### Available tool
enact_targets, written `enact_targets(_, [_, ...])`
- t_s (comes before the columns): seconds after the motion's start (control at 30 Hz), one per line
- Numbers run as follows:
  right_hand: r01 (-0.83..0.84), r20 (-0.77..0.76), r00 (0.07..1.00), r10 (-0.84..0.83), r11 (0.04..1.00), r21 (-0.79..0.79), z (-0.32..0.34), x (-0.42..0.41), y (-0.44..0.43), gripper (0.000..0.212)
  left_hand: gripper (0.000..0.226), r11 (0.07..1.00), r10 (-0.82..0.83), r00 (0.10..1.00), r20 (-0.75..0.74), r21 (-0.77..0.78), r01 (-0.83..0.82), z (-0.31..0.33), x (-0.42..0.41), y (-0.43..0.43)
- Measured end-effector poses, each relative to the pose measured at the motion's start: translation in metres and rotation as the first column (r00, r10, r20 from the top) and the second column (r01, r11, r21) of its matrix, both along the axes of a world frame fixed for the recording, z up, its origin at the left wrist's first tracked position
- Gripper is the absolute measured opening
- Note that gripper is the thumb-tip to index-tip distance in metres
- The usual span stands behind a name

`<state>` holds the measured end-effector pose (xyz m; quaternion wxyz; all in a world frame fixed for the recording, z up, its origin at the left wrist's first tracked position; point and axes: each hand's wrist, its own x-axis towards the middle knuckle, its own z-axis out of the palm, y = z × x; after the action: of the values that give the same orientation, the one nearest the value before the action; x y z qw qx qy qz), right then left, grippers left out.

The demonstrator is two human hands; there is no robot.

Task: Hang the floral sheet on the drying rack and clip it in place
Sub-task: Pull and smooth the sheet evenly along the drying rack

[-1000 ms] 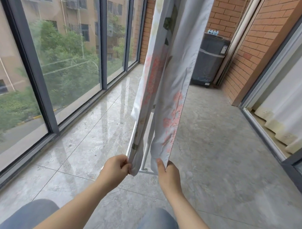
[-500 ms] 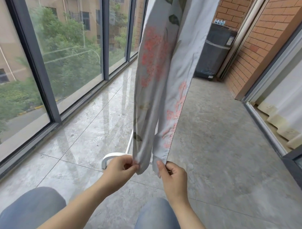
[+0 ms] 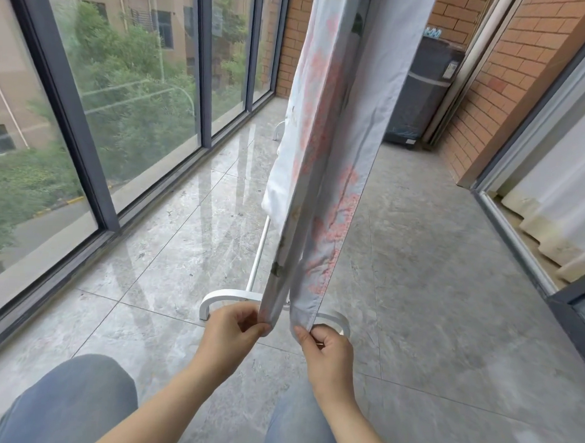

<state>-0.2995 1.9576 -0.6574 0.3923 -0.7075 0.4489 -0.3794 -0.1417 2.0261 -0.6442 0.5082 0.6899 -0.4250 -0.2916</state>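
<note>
Your sheet (image 3: 323, 149) hangs down the middle of the view in two layers, its top edge out of sight above the frame, so you cannot tell how it sits on the upper bar. The pink flowers show mostly on the right layer and along the inner side of the left one. Your left hand (image 3: 229, 335) pinches the bottom corner of the left layer between thumb and curled fingers. Your right hand (image 3: 326, 351) pinches the bottom corner of the right layer the same way, thumb on the near face of the cloth. The two corners are near each other but apart, with a narrow gap between the layers, and both lower edges hang above the floor (image 3: 431, 292). Of the rack (image 3: 215, 298) you see only the white base: a curved foot resting on the tiles just beyond your hands, a thin rail running away from it under the sheet, and a second foot at the far end. Tall windows (image 3: 140, 83) line your left side. A brick wall (image 3: 508, 79) and a pale curtain (image 3: 550, 197) stand on your right, and a dark washer (image 3: 418, 99) sits at the far end, behind the sheet. Your knees (image 3: 72, 402), in blue jeans, fill the bottom of the view.
</note>
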Motion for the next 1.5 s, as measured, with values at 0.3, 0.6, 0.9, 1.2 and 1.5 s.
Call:
enact_targets(0.3, [0.004, -0.006, 1.0, -0.004, 0.998, 0.056, 0.009, 0.006, 0.0, 0.061, 0.013, 0.997, 0.004, 1.0, 0.016, 0.074, -0.005, -0.003, 0.002, -0.01])
enact_targets(0.6, [0.031, -0.012, 0.999, -0.03, 0.991, 0.134, 0.022, 0.001, 0.0, 0.052, 0.032, 0.996, 0.082, 0.996, -0.021, 0.048, -0.081, 0.017, 0.0, -0.005])
enact_targets(0.9, [0.19, -0.186, 0.975, -0.12, 0.887, 0.422, 0.07, 0.012, 0.0, 0.006, 0.009, 0.924, 0.144, 0.987, -0.064, 0.366, -0.111, 0.061, 0.018, 0.002])
enact_targets(1.2, [0.245, -0.188, 0.968, -0.166, 0.78, 0.576, 0.239, -0.036, 0.035, 0.024, 0.008, 0.9, 0.004, 0.998, -0.066, 0.436, 0.025, 0.234, -0.013, 0.025])
enact_targets(1.5, [0.272, -0.09, 0.96, -0.265, 0.806, 0.525, 0.479, -0.096, 0.051, 0.018, 0.007, 0.922, -0.14, 0.989, -0.056, 0.356, 0.151, 0.478, -0.068, 0.027])
